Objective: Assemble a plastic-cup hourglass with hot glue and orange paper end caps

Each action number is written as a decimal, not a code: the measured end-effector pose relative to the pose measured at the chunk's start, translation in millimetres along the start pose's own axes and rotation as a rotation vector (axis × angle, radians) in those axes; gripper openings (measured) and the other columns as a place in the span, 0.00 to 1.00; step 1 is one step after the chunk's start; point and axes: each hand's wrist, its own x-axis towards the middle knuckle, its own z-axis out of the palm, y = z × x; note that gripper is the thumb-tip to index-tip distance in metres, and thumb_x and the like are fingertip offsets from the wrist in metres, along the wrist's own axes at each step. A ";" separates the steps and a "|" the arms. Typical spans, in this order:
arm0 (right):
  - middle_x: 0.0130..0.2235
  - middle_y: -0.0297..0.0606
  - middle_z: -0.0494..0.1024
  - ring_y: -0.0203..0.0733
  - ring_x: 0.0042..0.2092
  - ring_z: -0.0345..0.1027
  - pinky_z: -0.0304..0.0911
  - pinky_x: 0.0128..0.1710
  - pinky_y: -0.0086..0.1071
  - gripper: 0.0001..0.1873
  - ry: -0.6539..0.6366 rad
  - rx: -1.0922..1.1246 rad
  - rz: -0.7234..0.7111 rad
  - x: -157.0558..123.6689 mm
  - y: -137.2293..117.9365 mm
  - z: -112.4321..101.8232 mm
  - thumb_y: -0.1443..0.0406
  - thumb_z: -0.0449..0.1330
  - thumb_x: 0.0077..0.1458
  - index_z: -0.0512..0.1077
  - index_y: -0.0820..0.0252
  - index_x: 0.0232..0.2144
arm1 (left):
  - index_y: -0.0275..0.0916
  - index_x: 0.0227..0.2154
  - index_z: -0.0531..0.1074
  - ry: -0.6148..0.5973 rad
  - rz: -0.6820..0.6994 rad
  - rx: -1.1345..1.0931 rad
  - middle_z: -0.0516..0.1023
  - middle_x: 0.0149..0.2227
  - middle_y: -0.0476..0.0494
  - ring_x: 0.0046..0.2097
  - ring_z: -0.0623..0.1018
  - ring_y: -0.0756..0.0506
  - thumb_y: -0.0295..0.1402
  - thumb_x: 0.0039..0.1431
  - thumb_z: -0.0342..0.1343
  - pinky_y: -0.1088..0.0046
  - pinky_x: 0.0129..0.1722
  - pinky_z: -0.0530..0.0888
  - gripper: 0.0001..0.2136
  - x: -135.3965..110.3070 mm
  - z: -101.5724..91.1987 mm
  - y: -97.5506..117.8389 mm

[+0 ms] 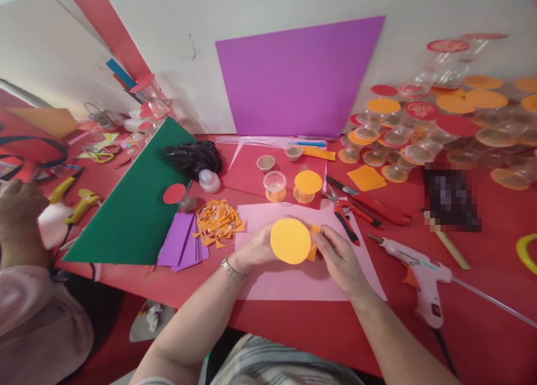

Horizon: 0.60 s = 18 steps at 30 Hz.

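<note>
– What do you have in your hands now?

– Through the head camera, I see that my left hand (258, 247) is closed at the left side of a flat yellow-orange round disc (291, 240). Most of its fingers are hidden behind this disc, so I cannot tell exactly how they are placed. On this wrist there is a silver metal bracelet (234, 268).

– And your right hand (339, 257)?

– It is gripping a small orange flat piece (312, 253), which shows partly behind the right edge of the disc.

– Where is the disc, please?

– It is held up above a pale pink rectangular sheet (293, 286), which lies on the red table (310, 323).

– Which things are around?

– To the left of the sheet I have a pile of orange cut scraps (220, 220), and next to it some purple rectangular strips (178, 240). Beyond the sheet, a clear plastic cup (275, 181) stands upright on an orange round base. To the right, I see pliers with red and black handles (346, 221), and further a white glue gun (428, 277).
</note>
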 end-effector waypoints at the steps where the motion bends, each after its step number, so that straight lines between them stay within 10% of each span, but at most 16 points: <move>1: 0.20 0.27 0.61 0.34 0.23 0.57 0.56 0.22 0.26 0.24 -0.002 -0.009 -0.003 0.3 0.8 0.0 0.45 0.51 0.62 0.55 0.53 0.22 | 0.38 0.48 0.72 -0.009 0.011 -0.006 0.77 0.51 0.38 0.51 0.77 0.40 0.36 0.45 0.70 0.62 0.54 0.74 0.26 -0.6 0.7 0.3; 13: 0.18 0.27 0.63 0.35 0.21 0.59 0.55 0.21 0.27 0.23 0.009 -0.272 -0.117 -0.4 -8.6 0.3 0.47 0.45 0.65 0.57 0.53 0.24 | 0.38 0.47 0.72 -0.013 -0.061 -0.171 0.78 0.47 0.38 0.47 0.79 0.40 0.41 0.44 0.69 0.64 0.47 0.77 0.26 3.3 -5.8 -4.2; 18: 0.32 0.38 0.78 0.41 0.33 0.72 0.65 0.33 0.32 0.17 0.025 -0.403 -0.194 9.9 -14.9 -19.2 0.50 0.50 0.64 0.69 0.54 0.34 | 0.39 0.45 0.72 0.020 -0.091 -0.150 0.78 0.46 0.39 0.49 0.78 0.38 0.38 0.39 0.72 0.55 0.56 0.74 0.28 5.5 -12.5 -10.2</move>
